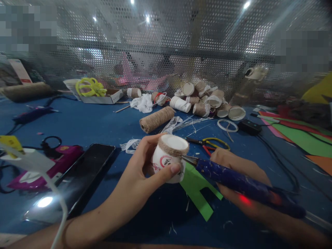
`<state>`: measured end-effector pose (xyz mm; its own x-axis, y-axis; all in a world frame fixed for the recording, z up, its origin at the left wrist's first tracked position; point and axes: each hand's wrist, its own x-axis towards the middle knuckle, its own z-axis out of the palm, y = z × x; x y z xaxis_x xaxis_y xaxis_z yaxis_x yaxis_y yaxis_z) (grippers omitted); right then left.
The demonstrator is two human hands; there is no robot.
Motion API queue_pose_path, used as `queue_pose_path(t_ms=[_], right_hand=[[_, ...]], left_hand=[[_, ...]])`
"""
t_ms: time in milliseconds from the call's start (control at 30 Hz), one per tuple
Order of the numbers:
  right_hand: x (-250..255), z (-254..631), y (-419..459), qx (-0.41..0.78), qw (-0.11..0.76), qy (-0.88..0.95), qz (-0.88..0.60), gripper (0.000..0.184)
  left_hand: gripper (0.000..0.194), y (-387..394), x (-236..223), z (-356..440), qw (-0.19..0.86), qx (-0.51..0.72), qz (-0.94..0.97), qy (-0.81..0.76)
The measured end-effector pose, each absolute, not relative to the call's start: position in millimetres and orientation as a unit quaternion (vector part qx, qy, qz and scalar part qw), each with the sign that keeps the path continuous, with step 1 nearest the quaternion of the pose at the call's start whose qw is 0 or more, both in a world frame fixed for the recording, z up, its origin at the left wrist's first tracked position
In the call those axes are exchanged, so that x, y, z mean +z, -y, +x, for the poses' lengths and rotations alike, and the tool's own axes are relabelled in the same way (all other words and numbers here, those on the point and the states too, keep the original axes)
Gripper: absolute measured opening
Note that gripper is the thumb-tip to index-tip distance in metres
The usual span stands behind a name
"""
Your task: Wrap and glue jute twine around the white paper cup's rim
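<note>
My left hand is closed round a white paper cup with printed red and black marks. Brown twine is wound round the cup near its upper edge. In my right hand is a blue hot glue pen, its fingers partly hidden behind the barrel. The metal tip touches or nearly touches the twine on the cup's right side; I cannot tell which. A red light glows on the pen, and a clear stick comes out of its rear. Below the cup lies a cut piece of green paper.
Behind the cup lie a twine roll and pliers. Several twine-wrapped cups are piled against the mesh panel. A phone and a magenta device lie left; coloured sheets lie right.
</note>
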<state>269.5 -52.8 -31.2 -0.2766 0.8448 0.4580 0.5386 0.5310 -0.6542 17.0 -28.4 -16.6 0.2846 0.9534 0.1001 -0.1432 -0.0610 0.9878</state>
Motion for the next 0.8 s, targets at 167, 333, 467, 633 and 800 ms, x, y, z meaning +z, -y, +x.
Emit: queue_pose_path(t_ms=[167,333,467,633,800], right_hand=[[-34.4,270.6,52.7,0.194,0.405,0.773,-0.448,0.028],[-34.0,271.8,52.6,0.188,0.406,0.775,-0.446,0.028],[-34.4,271.1,52.9,0.194,0.408,0.774,-0.444,0.026],[-36.6,271.2,52.3,0.21,0.418,0.768,-0.437,0.027],[-31.6,270.6,52.7,0.208,0.42,0.767,-0.439,0.025]], left_hand=[[0.039,27.0,-16.0,17.8,0.575,0.476,0.557,-0.364],[0.04,26.3,-15.4,17.5,0.573,0.474,0.559,-0.367],[0.036,26.8,-15.2,17.6,0.576,0.476,0.557,-0.363],[0.037,27.0,-16.2,16.9,0.587,0.475,0.548,-0.361],[0.037,27.3,-16.1,15.6,0.608,0.478,0.522,-0.36]])
